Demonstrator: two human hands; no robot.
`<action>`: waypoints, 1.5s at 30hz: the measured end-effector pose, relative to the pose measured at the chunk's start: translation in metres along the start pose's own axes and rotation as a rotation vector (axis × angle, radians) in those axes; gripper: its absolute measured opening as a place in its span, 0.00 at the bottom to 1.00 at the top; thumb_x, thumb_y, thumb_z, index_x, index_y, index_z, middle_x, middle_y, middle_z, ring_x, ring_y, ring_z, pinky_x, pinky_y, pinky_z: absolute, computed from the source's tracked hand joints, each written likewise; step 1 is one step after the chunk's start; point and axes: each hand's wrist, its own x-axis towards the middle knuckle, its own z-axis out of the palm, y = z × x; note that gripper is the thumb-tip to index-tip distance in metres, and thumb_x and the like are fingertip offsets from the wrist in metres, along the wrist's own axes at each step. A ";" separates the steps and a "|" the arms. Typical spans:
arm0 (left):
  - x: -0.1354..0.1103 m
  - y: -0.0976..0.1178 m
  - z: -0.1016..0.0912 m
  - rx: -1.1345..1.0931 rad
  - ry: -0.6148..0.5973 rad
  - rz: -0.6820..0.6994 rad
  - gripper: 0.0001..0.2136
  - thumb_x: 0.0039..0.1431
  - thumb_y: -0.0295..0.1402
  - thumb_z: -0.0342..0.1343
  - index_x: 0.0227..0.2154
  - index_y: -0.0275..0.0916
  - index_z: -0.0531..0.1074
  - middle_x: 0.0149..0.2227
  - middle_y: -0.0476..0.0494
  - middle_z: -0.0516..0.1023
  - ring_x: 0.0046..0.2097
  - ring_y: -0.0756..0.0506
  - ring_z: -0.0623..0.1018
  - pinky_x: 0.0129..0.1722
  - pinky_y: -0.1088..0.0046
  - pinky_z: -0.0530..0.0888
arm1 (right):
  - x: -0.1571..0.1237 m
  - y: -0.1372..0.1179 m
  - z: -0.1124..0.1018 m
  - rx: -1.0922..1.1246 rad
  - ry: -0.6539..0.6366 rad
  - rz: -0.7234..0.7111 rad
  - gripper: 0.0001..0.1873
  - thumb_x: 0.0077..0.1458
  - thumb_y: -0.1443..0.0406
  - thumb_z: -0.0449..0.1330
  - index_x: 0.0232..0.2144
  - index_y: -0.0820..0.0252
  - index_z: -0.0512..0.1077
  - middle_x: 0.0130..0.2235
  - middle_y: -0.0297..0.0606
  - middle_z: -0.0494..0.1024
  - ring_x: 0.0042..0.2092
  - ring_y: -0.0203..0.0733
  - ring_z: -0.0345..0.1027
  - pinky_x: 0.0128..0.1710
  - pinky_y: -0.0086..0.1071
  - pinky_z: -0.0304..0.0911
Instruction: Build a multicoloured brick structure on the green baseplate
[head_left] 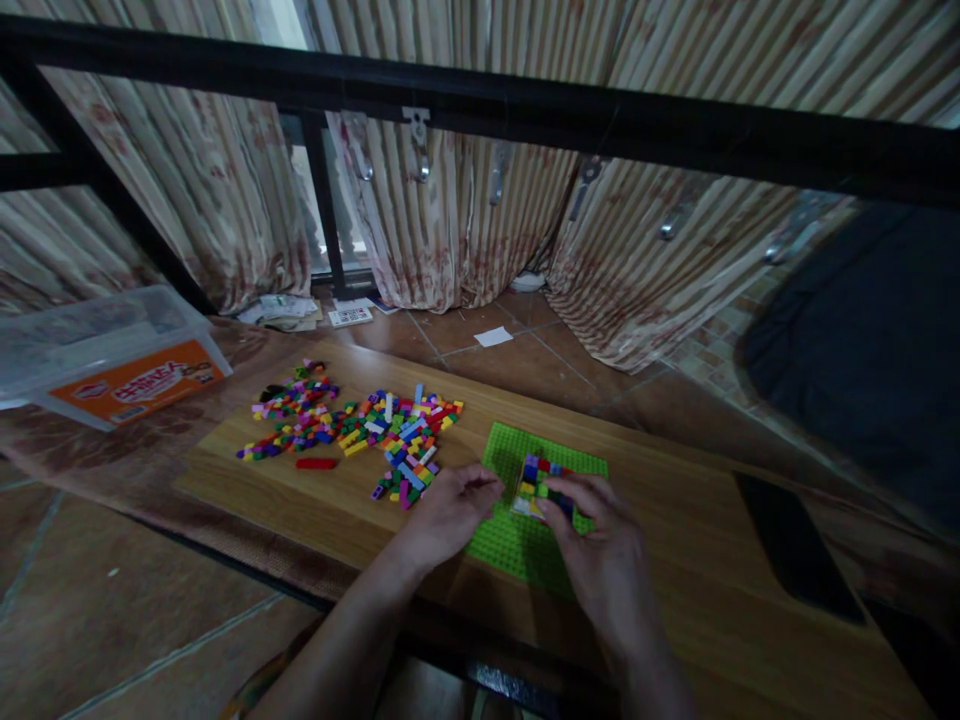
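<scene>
A green studded baseplate [517, 555] lies on the wooden board, with a small multicoloured block of building bricks [529, 478] built up on it. My right hand [607, 535] is over the right part of this block. Its thumb and forefinger close around a small light-green brick [543, 491] at the top. My left hand [454, 515] hovers by the baseplate's left edge, fingers curled and drawn together; anything inside them is hidden. Beyond my left hand spreads a pile of loose bricks [401, 430] in many colours.
A long red brick [315, 464] lies apart at the pile's front. The wooden board [690, 530] also carries a dark phone-like slab [799, 545] at right. A clear plastic box [142, 375] with an orange label stands at left. A black rail [480, 95] crosses before curtains.
</scene>
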 end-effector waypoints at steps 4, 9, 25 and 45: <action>-0.001 -0.001 0.004 0.128 0.059 0.023 0.13 0.57 0.38 0.53 0.35 0.38 0.79 0.27 0.47 0.76 0.29 0.48 0.71 0.29 0.76 0.65 | 0.000 0.008 0.002 -0.043 0.010 -0.036 0.10 0.55 0.57 0.60 0.38 0.50 0.78 0.42 0.38 0.74 0.46 0.46 0.67 0.48 0.42 0.63; -0.009 0.007 0.013 0.239 0.025 0.050 0.16 0.59 0.33 0.49 0.45 0.39 0.78 0.42 0.41 0.80 0.41 0.43 0.77 0.41 0.69 0.71 | 0.000 0.011 0.014 -0.119 -0.004 -0.123 0.09 0.55 0.57 0.60 0.37 0.48 0.79 0.44 0.39 0.74 0.47 0.47 0.66 0.47 0.43 0.63; -0.027 0.013 0.028 0.486 -0.027 0.122 0.21 0.61 0.29 0.44 0.56 0.37 0.67 0.50 0.34 0.74 0.50 0.39 0.75 0.52 0.62 0.70 | 0.000 0.012 0.014 -0.152 0.015 -0.094 0.13 0.54 0.56 0.61 0.41 0.51 0.78 0.50 0.41 0.73 0.51 0.49 0.64 0.51 0.46 0.62; -0.029 0.006 0.038 0.655 -0.031 0.184 0.24 0.59 0.27 0.44 0.59 0.32 0.63 0.56 0.31 0.69 0.55 0.37 0.71 0.56 0.65 0.66 | 0.001 0.018 0.033 -0.032 0.036 0.295 0.35 0.52 0.50 0.58 0.57 0.62 0.63 0.56 0.53 0.67 0.57 0.56 0.58 0.57 0.52 0.53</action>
